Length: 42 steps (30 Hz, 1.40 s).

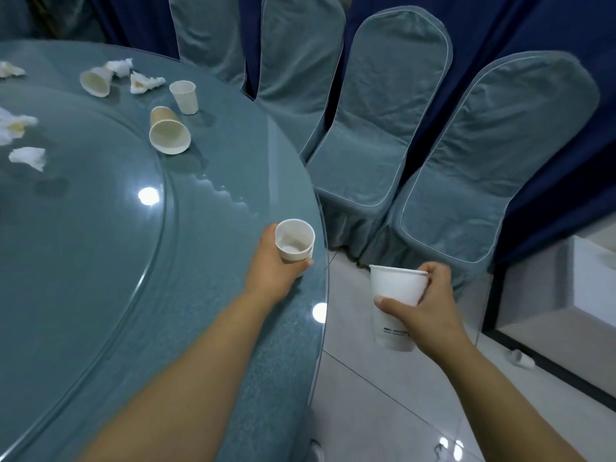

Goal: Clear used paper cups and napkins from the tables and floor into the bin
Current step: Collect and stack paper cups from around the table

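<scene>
My left hand (271, 266) grips a small paper cup (294, 240) upright at the near edge of the round glass table (206, 295). My right hand (428, 303) holds a stack of white paper cups (395, 298) over the floor, beside the table. Farther along the table lie two tipped cups (168, 132) (95, 81), and one upright cup (184, 96) stands behind them. Crumpled napkins (28, 157) (143, 82) are scattered at the left and far side. Another cup (521, 358) lies on the floor by the right wall.
Several covered chairs (370, 128) stand close along the table's right side in front of a dark blue curtain (566, 35). A puddle of liquid (226, 195) spreads on the glass near the edge. White tiled floor (383, 395) lies to my right.
</scene>
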Each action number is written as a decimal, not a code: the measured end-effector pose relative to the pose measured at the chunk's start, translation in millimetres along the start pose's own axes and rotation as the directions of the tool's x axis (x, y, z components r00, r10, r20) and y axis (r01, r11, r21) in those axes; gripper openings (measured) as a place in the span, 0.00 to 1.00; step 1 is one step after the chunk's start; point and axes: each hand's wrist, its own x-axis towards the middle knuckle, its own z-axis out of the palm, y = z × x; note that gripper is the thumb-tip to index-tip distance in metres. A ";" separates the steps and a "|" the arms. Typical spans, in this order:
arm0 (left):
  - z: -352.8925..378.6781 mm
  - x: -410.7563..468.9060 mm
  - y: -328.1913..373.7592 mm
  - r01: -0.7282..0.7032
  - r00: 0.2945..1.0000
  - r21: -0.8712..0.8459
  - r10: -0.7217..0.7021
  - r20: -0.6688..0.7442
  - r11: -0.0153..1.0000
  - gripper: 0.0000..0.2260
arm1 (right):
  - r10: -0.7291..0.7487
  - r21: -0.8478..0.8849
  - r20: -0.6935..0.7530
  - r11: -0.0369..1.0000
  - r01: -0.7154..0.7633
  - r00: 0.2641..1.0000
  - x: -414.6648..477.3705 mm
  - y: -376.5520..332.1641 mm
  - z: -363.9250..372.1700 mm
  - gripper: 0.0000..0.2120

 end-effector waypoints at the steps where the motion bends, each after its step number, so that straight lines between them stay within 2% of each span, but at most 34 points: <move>1: 2.5 0.7 -4.0 0.001 1.000 0.010 -0.001 0.006 1.000 0.29 | -0.001 -0.008 0.006 1.000 0.001 1.000 2.5 -2.1 0.0 0.32; 7: 4.8 5.6 -0.7 0.006 1.000 0.023 -0.005 -0.022 1.000 0.27 | -0.054 0.000 0.056 0.999 0.054 0.997 28.1 -12.2 3.2 0.31; 11: 4.3 6.2 10.7 0.038 0.986 -0.016 -0.040 -0.165 0.999 0.26 | -0.110 0.010 0.169 0.994 0.109 0.979 63.0 -18.0 3.4 0.31; 14: 5.9 6.6 19.7 0.066 0.945 -0.045 -0.077 -0.317 0.997 0.25 | -0.181 0.047 0.260 0.983 0.175 0.948 93.8 -27.8 -3.0 0.31; 18: 11.0 6.3 22.5 0.114 0.887 -0.072 -0.134 -0.443 0.991 0.25 | -0.234 0.071 0.348 0.972 0.223 0.908 126.0 -43.0 -10.5 0.31; 21: 15.4 8.1 15.7 0.183 0.856 -0.071 -0.194 -0.480 0.981 0.26 | -0.267 0.059 0.396 0.962 0.266 0.879 147.7 -50.6 -4.5 0.30; 24: 17.0 11.4 11.3 0.205 0.860 -0.079 -0.218 -0.462 0.975 0.29 | -0.314 0.072 0.465 0.945 0.318 0.828 167.0 -62.1 10.5 0.31; 28: 4.9 16.3 20.2 0.226 0.866 -0.151 -0.269 -0.422 0.962 0.40 | -0.356 0.085 0.530 0.926 0.369 0.770 194.1 -84.2 38.2 0.30; 30: -8.7 24.2 22.9 0.209 0.841 -0.191 -0.276 -0.464 0.959 0.35 | -0.376 0.111 0.547 0.918 0.381 0.748 208.0 -99.0 55.0 0.30; 34: -45.9 62.5 27.5 0.237 0.753 -0.240 -0.334 -0.567 0.941 0.13 | -0.390 0.140 0.589 0.912 0.386 0.708 236.7 -129.8 93.1 0.30; 36: -61.9 88.3 26.2 0.252 0.741 -0.239 -0.346 -0.575 0.938 0.08 | -0.390 0.134 0.606 0.909 0.395 0.693 251.2 -145.6 109.5 0.31; 40: -87.8 140.9 33.2 0.285 0.749 -0.165 -0.326 -0.577 0.944 0.08 | -0.415 0.148 0.610 0.897 0.417 0.675 284.6 -173.0 134.4 0.31; 42: -98.3 167.6 38.5 0.328 0.741 -0.129 -0.339 -0.580 0.936 0.12 | -0.429 0.158 0.612 0.890 0.429 0.664 302.2 -183.1 144.9 0.31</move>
